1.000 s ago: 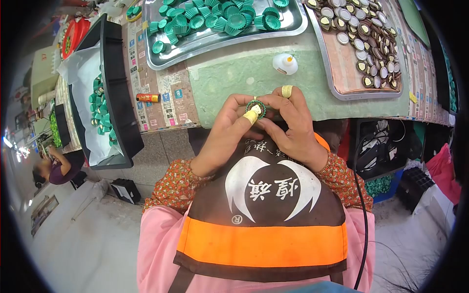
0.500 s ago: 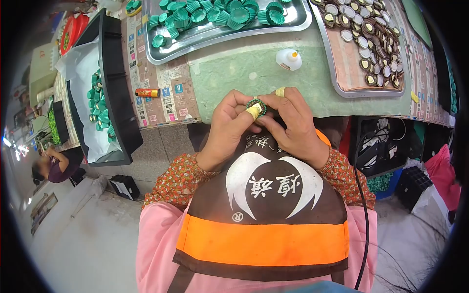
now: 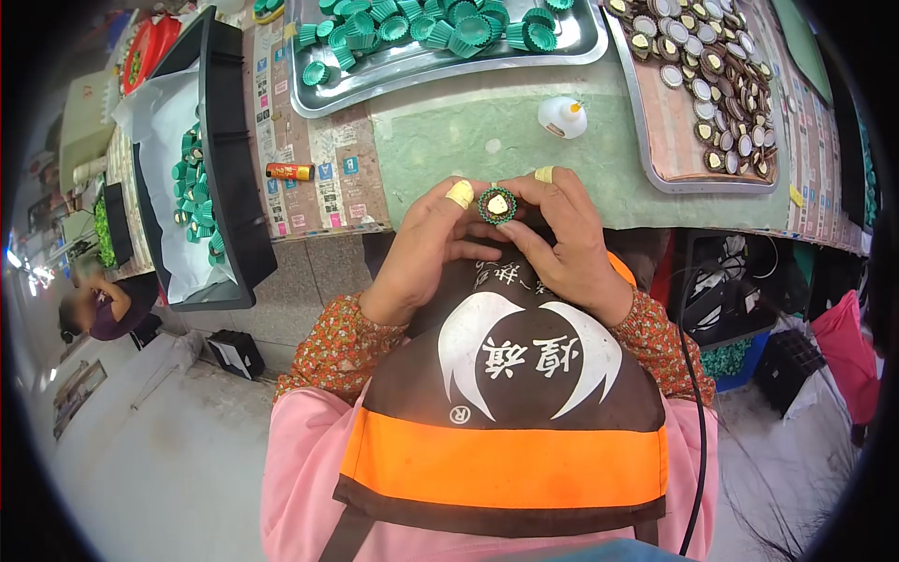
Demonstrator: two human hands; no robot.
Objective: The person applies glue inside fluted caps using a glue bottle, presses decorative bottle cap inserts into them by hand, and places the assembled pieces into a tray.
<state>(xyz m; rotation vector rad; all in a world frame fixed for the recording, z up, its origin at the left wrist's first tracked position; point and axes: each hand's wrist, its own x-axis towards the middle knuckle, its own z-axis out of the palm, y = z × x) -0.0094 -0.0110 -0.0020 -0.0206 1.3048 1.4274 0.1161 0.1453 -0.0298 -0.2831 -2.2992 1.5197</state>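
Note:
A green fluted cup (image 3: 497, 203) with a dark disc and a pale irregular patch at its centre faces up between my hands at the table's near edge. My right hand (image 3: 562, 225) pinches its right side between thumb and index finger. My left hand (image 3: 431, 239) holds the left side with curled fingers partly hidden behind it, its yellow-taped thumb raised off the face. A yellow wrap also circles a finger of my right hand. Just beyond, a white squeeze bottle (image 3: 562, 117) with an orange tip stands on the green mat (image 3: 431, 150).
A metal tray (image 3: 346, 101) of green fluted cups lies at the back. On the right, another tray (image 3: 679, 183) carries many brown-rimmed discs. A black crate (image 3: 239, 187) on the left holds filled green cups on white lining. Near it lies a red-and-gold tube (image 3: 289, 171). A person (image 3: 108, 304) is far left.
My left thumb has lifted off the cup's face and moved up and left, uncovering the dark disc and pale patch. The view has shifted slightly.

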